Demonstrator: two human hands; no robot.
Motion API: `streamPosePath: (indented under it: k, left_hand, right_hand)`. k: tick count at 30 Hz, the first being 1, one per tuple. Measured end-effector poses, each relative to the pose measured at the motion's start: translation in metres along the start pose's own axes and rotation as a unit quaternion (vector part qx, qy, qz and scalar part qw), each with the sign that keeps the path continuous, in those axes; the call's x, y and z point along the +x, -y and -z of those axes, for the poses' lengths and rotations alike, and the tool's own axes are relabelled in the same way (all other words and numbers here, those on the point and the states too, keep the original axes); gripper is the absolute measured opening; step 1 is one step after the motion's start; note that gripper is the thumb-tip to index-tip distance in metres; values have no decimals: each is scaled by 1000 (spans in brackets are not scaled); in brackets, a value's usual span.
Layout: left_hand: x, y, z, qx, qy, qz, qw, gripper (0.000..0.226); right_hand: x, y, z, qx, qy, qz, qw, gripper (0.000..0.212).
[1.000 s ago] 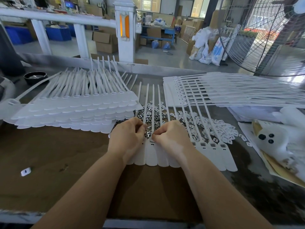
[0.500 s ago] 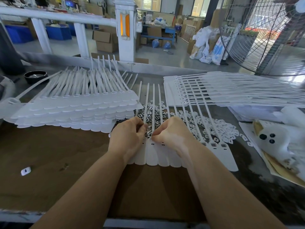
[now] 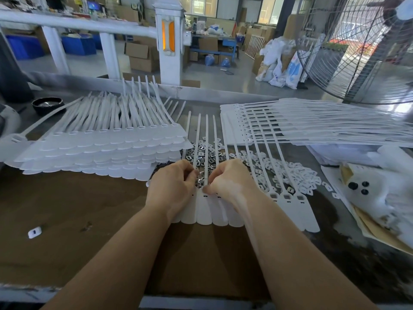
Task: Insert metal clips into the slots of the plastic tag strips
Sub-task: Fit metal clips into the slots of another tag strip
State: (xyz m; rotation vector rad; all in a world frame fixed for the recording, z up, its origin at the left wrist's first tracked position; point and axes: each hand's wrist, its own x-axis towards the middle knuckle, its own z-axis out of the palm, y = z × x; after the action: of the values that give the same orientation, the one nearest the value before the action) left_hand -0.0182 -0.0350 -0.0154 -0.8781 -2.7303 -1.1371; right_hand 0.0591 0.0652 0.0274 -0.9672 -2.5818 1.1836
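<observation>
Big brown cardboard-covered table (image 3: 67, 209) carries everything here. Largest thing on it is the left stack of white plastic tag strips (image 3: 96, 148), flat rounded tabs fanned in layers with thin tails pointing to the far edge; a second stack (image 3: 312, 124) sits at the far right with tails running off to the right. Too many in either to count. Mid-table, one row of joined strips (image 3: 223, 213) lies flat, smooth rounded tabs toward the near edge; about ten tails show, though the hands cover some. Behind it there's a heap of small shiny metal clips (image 3: 204, 154) and, to its right, a heap of little white plastic pieces (image 3: 295, 175), neither countable. Both hands sit on that row: left hand (image 3: 172, 186) with fingers curled, pinching what looks like a metal clip at the fingertips; right hand (image 3: 228, 182) curled too, fingertips pressed onto a strip's slot end, can't tell if it grips anything. One stray white piece (image 3: 35, 232) lies near the near-left corner.
</observation>
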Motion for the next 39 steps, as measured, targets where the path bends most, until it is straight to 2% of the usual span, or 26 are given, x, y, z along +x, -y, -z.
streamPosePath:
  k: [4,7,10,13,19,23,29,33,39]
  left_hand:
    - [1,1,0,2,3,-3,1000,13]
    - [1,3,-1,-2,7,-3,1000,12]
    - [2,3,-1,-7,10,-3,1000,11]
    - [2,3,-2,-2,11,-2,1000,12]
    - [-1,1,0,17,18,-16,1000,13]
    - [-2,-1,0,25,18,-18,999,14]
    - [-1,-1,0,28,16,-28,999,12]
    - [0,0,-1,32,15,-29,999,12]
    - [-1,1,-1,35,14,-30,999,13]
  right_hand:
    - [-6,-9,3,36,10,54,998,15]
    - [-7,-19,11,98,-51,86,990,13]
    - [-1,-34,27,33,-152,83,984,16]
    - [4,-49,38,-40,-198,51,978,18]
    - [7,-60,37,-135,-167,58,975,23]
    - [8,-58,35,-159,-164,67,971,27]
    - [7,-61,34,-169,-193,94,962,18]
    - [7,-63,33,-146,-220,110,958,3]
    - [-2,-56,26,-76,-245,170,951,10]
